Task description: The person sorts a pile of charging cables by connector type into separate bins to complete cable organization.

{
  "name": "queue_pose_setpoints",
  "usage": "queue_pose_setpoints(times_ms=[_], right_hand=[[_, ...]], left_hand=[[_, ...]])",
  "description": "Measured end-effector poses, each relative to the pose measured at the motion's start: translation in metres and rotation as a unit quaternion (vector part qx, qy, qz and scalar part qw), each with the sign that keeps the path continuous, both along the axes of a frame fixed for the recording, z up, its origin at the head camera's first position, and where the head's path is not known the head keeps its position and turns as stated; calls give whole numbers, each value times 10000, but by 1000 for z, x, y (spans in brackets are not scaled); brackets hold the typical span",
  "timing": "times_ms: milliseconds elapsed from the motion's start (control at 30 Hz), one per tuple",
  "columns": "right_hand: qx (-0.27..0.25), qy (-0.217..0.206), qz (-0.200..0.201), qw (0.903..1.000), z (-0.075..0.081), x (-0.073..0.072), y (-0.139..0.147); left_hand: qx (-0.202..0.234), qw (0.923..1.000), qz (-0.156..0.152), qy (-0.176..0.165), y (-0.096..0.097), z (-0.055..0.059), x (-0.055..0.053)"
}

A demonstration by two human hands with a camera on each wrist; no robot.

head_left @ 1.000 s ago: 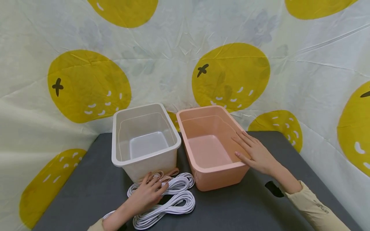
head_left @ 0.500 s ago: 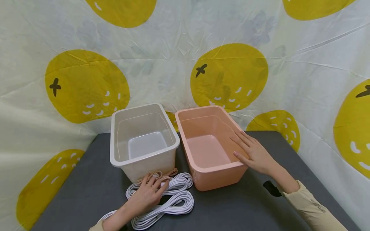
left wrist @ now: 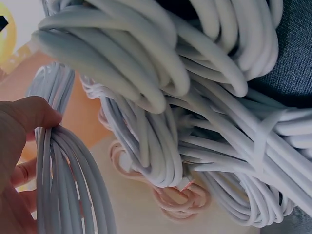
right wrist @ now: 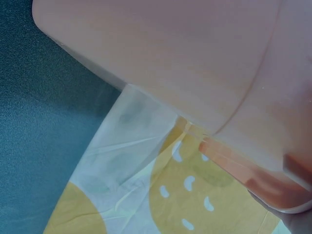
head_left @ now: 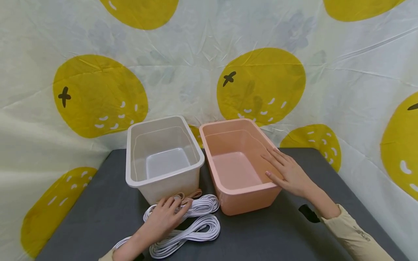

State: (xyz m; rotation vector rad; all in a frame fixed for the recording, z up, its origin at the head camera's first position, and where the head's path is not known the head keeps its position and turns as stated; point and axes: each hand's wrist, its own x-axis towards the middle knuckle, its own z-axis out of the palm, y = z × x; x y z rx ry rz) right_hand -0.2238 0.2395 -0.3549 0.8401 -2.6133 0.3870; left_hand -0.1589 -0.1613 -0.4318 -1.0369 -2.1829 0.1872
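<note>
My left hand [head_left: 164,219] is low in front of the beige bin, over a pile of coiled white cables [head_left: 202,228]. In the left wrist view its thumb and fingers pinch one white cable bundle [left wrist: 73,175], while more tied coils [left wrist: 146,141] hang or lie beside it. A thinner peach-coloured cord [left wrist: 180,200] lies against the bin behind the coils. My right hand [head_left: 292,175] rests over the right rim of the pink bin [head_left: 248,203], its fingers stretched out along the inner wall. Only a bit of that hand shows in the right wrist view.
The beige bin [head_left: 163,190] stands left of the pink one, both with bare floors inside. Both stand on a dark grey table [head_left: 94,214]. Behind hangs a pale cloth [head_left: 189,43] printed with large yellow fruit.
My left hand has shifted slightly left and lifts a little, its fingers closer around the white cable. The right hand and both bins stay put.
</note>
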Motion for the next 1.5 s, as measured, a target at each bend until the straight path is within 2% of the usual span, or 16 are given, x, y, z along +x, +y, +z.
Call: queue_pose_setpoints(times_ms=[267, 467, 733, 867, 1100, 1367, 1500], right_hand=[[-54, 45, 46, 10000, 0, 0, -1], [-64, 100, 72, 9999, -2, 0, 0], [-65, 157, 111, 9998, -1, -2, 2], [-78, 181, 137, 9997, -2, -3, 2], [-127, 160, 219, 9996, -4, -3, 1], [-122, 131, 197, 9996, -3, -1, 0], [-108, 103, 178, 9997, -2, -1, 0]], left_hand=[[15, 9999, 114, 5, -2, 8, 6], [33, 9997, 255, 60, -5, 21, 11], [294, 9991, 234, 186, -8, 38, 14], [172, 9987, 430, 215, -12, 46, 17], [309, 9972, 531, 425, -17, 64, 21], [240, 9964, 703, 405, -23, 85, 19], [301, 9966, 640, 432, -27, 93, 15]])
